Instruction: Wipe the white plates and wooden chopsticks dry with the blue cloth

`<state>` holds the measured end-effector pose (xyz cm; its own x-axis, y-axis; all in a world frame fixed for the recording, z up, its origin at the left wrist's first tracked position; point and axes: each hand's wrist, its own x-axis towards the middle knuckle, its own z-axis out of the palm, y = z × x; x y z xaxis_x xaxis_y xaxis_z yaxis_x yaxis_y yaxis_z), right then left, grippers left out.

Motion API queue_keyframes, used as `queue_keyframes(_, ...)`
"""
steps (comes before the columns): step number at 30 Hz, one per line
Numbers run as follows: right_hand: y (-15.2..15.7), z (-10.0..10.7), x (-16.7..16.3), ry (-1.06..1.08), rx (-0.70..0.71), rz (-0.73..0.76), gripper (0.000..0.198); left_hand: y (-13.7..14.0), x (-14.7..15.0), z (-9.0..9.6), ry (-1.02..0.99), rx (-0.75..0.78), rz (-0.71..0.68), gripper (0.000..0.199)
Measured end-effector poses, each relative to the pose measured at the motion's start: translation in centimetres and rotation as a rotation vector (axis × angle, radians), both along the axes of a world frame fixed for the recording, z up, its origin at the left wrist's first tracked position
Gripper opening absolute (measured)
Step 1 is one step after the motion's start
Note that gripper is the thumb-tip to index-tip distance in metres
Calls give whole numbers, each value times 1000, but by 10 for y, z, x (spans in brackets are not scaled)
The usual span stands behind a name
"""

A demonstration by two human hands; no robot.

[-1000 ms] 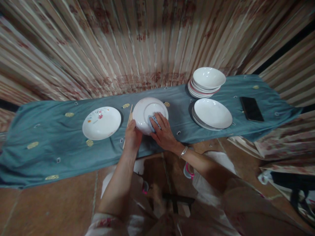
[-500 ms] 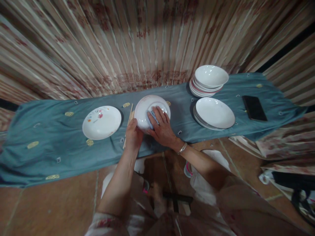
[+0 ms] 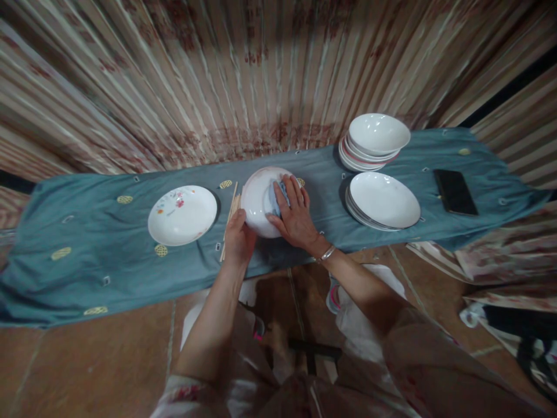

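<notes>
A white bowl (image 3: 256, 200) is tipped over between my hands, its outer underside turned up toward me. My left hand (image 3: 241, 238) grips the bowl's near left edge, thumb on the outside and the other fingers hidden behind it. Under the fingers of my right hand (image 3: 298, 216) a blue cloth (image 3: 275, 200) is pressed against the bowl's base. Just left of the bowl lie several thin wooden chopsticks (image 3: 231, 212), partly covered by my left hand.
A flowered white plate (image 3: 183, 216) rests at left on the blue-green tablecloth (image 3: 126, 249). At right are stacked bowls (image 3: 378, 136), stacked plates (image 3: 385, 200) and a dark phone (image 3: 455, 191). A pleated curtain (image 3: 261, 87) hangs behind the table.
My right hand and the cloth have slid a little to the right across the bowl's underside. My left hand keeps its hold on the bowl, and the view has shifted slightly.
</notes>
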<state>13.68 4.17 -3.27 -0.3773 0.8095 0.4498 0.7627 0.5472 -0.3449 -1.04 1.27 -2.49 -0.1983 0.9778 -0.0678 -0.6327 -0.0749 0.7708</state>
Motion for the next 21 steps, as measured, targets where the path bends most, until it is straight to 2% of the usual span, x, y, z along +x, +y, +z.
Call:
queue_keyframes(10, 3, -3, 8, -107, 11, -77, 73, 1, 1, 1, -38, -21, 12, 26)
queue_keyframes(17, 4, -12, 14, -87, 9, -102, 73, 2, -2, -5, -58, -44, 45, 23)
queue_keyframes(21, 2, -14, 17, -77, 13, -110, 72, 4, -2, -5, -70, -20, 17, 26)
